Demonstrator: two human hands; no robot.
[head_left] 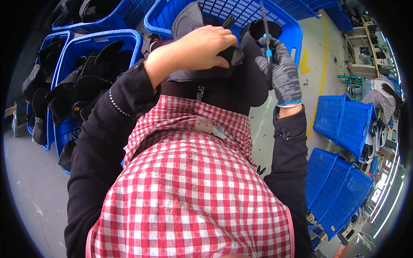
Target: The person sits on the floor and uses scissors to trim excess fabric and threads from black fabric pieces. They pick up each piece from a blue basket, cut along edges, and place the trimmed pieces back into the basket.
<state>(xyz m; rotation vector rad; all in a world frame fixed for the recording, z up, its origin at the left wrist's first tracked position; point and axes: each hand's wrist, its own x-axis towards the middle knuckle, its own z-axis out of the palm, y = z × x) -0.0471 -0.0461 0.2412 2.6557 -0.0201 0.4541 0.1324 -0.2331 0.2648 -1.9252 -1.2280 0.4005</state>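
Note:
My bare left hand [200,48] is closed, its thumb and fingers pinching the edge of a dark shaped fabric piece [202,74] above my lap. My right hand [285,71], in a grey knit glove, is closed around a thin, long-bladed tool [269,51] with light-blue bands; its blade points away from me. I cannot tell whether it is a knife or scissors. Another dark fabric piece [254,79] hangs between my hands, over my right thigh. Behind my left hand, a grey curved piece [187,20] leans at the basket, partly hidden.
A blue plastic basket [294,43] stands directly ahead. More blue baskets [137,41] with black fabric pieces [92,71] stand at left. Blue crates [337,118] stand along the right, beyond a yellow floor line [323,64]. A red-checked apron [189,185] covers my lap.

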